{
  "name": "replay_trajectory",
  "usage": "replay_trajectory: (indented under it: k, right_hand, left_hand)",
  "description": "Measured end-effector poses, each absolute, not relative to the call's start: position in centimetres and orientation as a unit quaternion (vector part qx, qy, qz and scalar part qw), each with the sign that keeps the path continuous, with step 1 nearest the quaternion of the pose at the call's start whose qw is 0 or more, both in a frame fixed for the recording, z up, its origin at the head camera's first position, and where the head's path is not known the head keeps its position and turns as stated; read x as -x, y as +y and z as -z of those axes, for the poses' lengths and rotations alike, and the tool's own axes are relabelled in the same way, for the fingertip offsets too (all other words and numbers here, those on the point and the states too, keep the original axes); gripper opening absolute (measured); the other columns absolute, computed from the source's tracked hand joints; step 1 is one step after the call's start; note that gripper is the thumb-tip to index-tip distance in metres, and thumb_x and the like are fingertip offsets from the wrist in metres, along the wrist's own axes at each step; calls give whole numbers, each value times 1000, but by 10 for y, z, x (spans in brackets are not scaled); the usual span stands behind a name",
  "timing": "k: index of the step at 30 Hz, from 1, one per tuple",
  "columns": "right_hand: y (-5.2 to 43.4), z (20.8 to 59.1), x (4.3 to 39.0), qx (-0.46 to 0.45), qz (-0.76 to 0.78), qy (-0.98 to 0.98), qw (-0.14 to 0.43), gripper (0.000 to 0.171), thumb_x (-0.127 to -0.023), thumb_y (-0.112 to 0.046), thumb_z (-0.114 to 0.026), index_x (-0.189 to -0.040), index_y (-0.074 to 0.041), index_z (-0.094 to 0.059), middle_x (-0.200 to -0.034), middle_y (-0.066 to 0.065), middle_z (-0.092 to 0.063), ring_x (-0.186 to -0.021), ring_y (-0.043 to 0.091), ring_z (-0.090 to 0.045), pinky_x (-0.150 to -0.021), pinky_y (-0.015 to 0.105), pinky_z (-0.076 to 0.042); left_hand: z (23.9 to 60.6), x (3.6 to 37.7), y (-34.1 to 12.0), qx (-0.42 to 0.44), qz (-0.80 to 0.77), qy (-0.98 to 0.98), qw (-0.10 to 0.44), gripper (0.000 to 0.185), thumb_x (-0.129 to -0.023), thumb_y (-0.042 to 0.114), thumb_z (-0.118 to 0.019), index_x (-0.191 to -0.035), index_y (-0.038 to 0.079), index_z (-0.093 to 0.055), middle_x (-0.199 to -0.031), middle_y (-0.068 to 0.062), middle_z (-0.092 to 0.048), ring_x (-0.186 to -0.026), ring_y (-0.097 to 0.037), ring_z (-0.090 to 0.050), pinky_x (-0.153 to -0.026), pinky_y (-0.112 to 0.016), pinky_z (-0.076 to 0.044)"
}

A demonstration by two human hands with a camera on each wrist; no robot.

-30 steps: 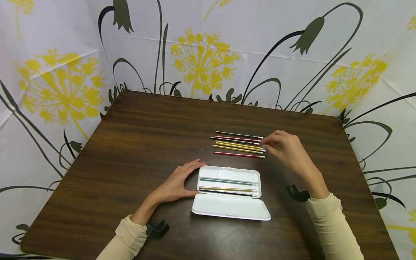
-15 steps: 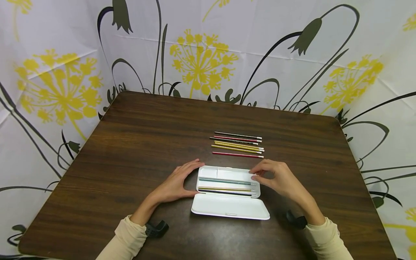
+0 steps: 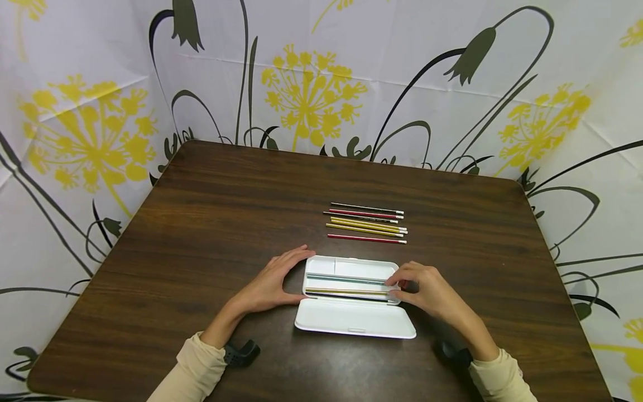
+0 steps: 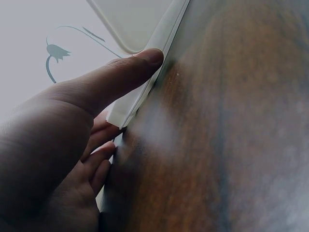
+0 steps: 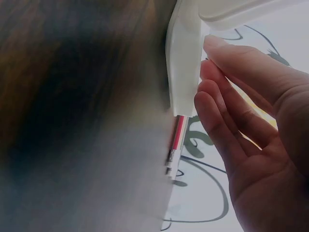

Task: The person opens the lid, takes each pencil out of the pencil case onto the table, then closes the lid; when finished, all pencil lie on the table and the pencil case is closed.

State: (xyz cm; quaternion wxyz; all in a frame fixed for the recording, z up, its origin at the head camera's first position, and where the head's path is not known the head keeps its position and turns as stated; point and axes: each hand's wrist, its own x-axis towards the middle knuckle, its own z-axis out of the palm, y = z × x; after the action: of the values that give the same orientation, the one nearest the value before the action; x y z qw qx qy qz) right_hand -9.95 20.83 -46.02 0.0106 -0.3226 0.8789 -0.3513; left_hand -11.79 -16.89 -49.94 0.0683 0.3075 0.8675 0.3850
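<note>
A white pencil case (image 3: 356, 322) lies with its lid folded down toward the front. Inside it rest a teal pencil (image 3: 346, 278), a gold pencil (image 3: 346, 291) and a dark pencil (image 3: 341, 296). My left hand (image 3: 268, 285) spans the case's left end, thumb at the front corner by the hinge, straight fingers at the back corner. My right hand (image 3: 422, 287) reaches over the right end, its thumb and fingertips slightly apart at the pencils' ends. In the right wrist view the case's end wall (image 5: 186, 63) hides part of these fingertips.
Behind the case lies a row of several loose pencils: a red one (image 3: 361, 238), yellow ones (image 3: 369, 224) and dark and red ones farther back. The brown wooden table (image 3: 211, 223) backs onto a white flowered cloth (image 3: 221, 67).
My right hand has come from the eraser ends of the loose pencils down to the right end of the case, fingers now inside it. The left hand has stayed in place.
</note>
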Motion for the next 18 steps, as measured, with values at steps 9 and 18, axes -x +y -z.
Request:
replay_trajectory:
  k: [9,18]
  right_hand:
    - [208,462,97,341,289,894,-13,21,-77,-10,-85,-95,-14,-77,-93,-8,-67,-83,10,-59,-69,28,-51]
    - [200,461,91,348,222,910,-31,15,-78,-12,-84,-91,-16,-77,-88,-9,-69,-80,9,-53,-66,27,-48]
  left_hand:
    - [502,119,-169,-308,-383,868,70,91,-77,46,-82,-151,20,-38,-156,-6,-32,-145,-18,-22,-105,-58,-23]
    - [504,119,-169,-309,-380,869,67,90,-77,45,-83,-151,21,-38,-156,-6,-32,-145,-18,-22,-105,-58,-23]
